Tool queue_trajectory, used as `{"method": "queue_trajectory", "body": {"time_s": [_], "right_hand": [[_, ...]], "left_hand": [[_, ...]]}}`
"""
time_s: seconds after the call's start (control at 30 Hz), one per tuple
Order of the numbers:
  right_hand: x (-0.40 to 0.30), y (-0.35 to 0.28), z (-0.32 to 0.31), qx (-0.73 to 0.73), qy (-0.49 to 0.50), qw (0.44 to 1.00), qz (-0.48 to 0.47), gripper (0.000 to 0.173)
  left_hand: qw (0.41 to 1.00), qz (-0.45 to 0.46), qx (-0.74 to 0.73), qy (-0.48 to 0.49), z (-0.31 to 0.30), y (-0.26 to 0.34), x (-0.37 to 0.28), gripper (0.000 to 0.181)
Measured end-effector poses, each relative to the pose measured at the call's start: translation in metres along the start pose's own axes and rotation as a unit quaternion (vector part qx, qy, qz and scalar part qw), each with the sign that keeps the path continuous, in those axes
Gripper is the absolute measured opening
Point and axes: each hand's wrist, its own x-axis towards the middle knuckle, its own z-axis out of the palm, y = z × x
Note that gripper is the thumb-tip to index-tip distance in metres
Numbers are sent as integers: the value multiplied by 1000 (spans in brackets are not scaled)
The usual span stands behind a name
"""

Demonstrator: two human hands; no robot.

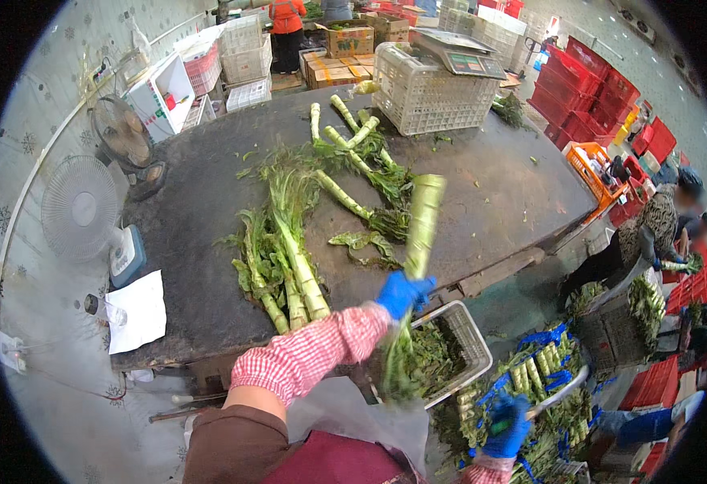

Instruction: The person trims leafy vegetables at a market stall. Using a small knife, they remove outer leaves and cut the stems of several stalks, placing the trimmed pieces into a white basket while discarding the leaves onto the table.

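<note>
My left hand (405, 294), in a blue glove and checkered sleeve, grips a celtuce stalk (424, 224). Its thick pale-green stem points up over the table edge, and its leaves hang down over a crate of leaves. At the lower right my right hand (506, 426), also blue-gloved, is closed around a knife whose blade (562, 392) points up and right; motion blurs it. Several leafy celtuce stalks (296, 260) lie on the dark table (196, 242) left of my left hand. More celtuce stalks (347, 196) lie farther back.
A light plastic crate (477, 348) of leaves stands below the table edge. Bundled celtuce (532, 375) with blue ties lies beyond it. A scale (462, 57) rests on a white crate (432, 91). Fans (81, 199) stand at left. A co-worker (650, 224) bends at right.
</note>
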Motion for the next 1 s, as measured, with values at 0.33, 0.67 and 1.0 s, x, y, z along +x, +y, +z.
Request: {"method": "queue_trajectory", "body": {"time_s": [0.33,0.67,1.0], "right_hand": [[-7,60,-82,-208,78,949,225,28],[36,111,-36,-289,-64,901,316,29],[54,125,-55,-279,-87,918,268,26]], "left_hand": [[878,-136,226,400,-126,-39,269,35],[867,-103,113,473,-192,-74,312,54],[949,157,27,274,-160,37,254,45]]}}
